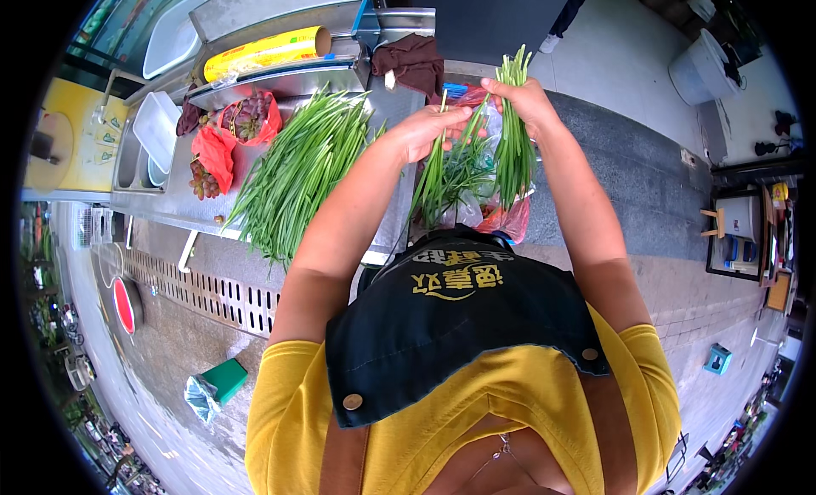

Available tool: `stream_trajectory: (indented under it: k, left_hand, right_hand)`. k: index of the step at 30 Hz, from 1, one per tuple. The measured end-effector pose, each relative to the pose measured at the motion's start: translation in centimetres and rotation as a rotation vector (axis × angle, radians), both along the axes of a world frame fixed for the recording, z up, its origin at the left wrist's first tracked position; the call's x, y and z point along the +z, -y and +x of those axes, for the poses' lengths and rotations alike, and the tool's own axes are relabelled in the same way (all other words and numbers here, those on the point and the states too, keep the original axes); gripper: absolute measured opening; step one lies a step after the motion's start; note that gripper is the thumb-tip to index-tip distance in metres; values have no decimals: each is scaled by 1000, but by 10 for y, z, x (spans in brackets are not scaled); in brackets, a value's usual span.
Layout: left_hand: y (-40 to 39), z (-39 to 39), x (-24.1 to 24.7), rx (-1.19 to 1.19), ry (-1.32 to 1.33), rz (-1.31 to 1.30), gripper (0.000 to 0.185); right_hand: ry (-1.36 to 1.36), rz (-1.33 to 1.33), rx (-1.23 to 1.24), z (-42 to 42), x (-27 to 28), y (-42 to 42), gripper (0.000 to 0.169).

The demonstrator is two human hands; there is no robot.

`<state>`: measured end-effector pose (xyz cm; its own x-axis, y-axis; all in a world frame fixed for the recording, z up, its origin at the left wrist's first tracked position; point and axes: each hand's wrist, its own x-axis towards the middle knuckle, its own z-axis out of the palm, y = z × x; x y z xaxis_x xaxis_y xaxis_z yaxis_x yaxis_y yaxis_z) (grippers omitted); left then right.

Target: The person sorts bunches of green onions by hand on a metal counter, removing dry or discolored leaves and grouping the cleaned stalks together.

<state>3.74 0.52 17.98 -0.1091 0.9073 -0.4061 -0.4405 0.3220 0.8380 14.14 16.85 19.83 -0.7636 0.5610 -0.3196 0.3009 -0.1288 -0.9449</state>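
Observation:
My right hand [529,106] grips a thick bunch of garlic chives [514,157], its pale cut ends sticking up above the fingers and its leaves hanging down. A thinner bunch of chives [431,182] hangs from my left hand [417,132], with a few stalks spanning the gap between both hands. Below them are loose green leaves [472,169] over clear and red plastic bags [510,219]. To the left, a large heap of garlic chives [306,169] lies on the stainless steel counter [398,217], some tips hanging over its front edge.
Grapes [248,115] in red bags, a white plastic basin [156,128] by the sink and a yellow film roll [268,53] stand left. A dark cloth [411,61] hangs behind. On the floor is a green bin [223,381]; a person's leg [567,16] shows far back.

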Motion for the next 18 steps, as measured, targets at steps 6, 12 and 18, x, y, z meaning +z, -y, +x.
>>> stream_trajectory:
  k: [6,12,18]
  left_hand:
    - [-5,-4,-9,88,-130,-2,28]
    - [9,-7,-6,196,-81,-29,26]
    - [13,-14,-6,116,-45,-66,25]
  right_hand:
    - [10,-2,61,3,7,13,25]
    - [-76,35,259,-4,-15,12,15]
    - [184,358,64,2,-18,-7,18]
